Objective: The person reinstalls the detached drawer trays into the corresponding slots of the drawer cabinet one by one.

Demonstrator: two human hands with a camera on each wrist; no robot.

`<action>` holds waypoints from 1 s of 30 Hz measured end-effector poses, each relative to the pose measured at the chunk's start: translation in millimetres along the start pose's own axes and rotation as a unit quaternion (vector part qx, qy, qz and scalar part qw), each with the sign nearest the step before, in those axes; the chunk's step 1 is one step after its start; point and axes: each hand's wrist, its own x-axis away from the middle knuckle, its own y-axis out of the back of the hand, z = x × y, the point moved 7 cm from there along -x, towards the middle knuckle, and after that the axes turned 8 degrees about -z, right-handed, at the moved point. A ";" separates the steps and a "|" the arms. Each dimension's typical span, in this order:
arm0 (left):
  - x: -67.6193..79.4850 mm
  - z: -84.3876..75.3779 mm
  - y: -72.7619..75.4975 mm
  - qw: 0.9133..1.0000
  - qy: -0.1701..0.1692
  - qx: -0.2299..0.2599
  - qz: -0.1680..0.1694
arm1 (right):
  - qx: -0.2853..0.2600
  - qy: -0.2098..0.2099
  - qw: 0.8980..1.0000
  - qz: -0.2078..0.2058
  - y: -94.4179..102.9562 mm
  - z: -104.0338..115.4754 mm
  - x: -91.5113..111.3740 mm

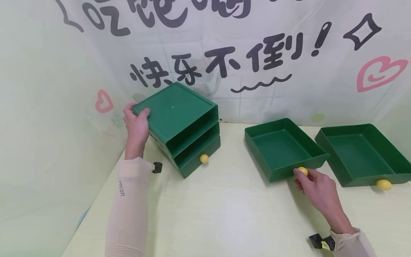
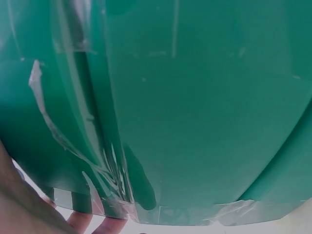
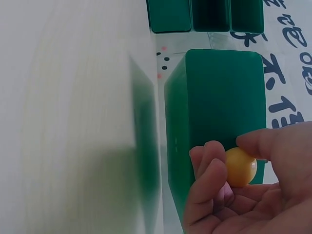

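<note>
A green drawer cabinet (image 1: 176,110) stands on the table at the left, its two upper slots hollow and its bottom drawer (image 1: 196,162) in place with a yellow knob. My left hand (image 1: 137,123) grips the cabinet's left rear edge, thumb on top. In the left wrist view, the cabinet's side with clear tape (image 2: 204,122) fills most of the picture, fingertips at its edge. My right hand (image 1: 318,189) pinches the yellow knob (image 3: 241,167) of a loose green drawer (image 1: 282,148). In the right wrist view, this drawer hangs above the table, its reflection below.
A second loose green drawer (image 1: 366,153) with a yellow knob (image 1: 384,184) sits at the far right, close beside the held one. Behind the pale table (image 1: 224,214) hangs a white printed sheet (image 1: 224,32) with dark lettering. A pale wall (image 1: 48,142) borders the left side.
</note>
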 end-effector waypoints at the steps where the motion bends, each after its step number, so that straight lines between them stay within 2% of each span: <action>1: -0.1 0.0 -0.1 1.000 0.001 0.000 0.000 | -0.003 0.000 1.000 0.001 0.0 0.5 0.2; 13: -0.4 -0.1 -0.8 1.000 0.007 0.001 -0.006 | -0.053 0.010 0.999 -0.001 1.5 10.7 4.4; 30: -1.1 -1.7 -1.5 1.000 0.007 0.003 -0.006 | -0.056 0.051 0.997 0.010 0.8 32.1 13.9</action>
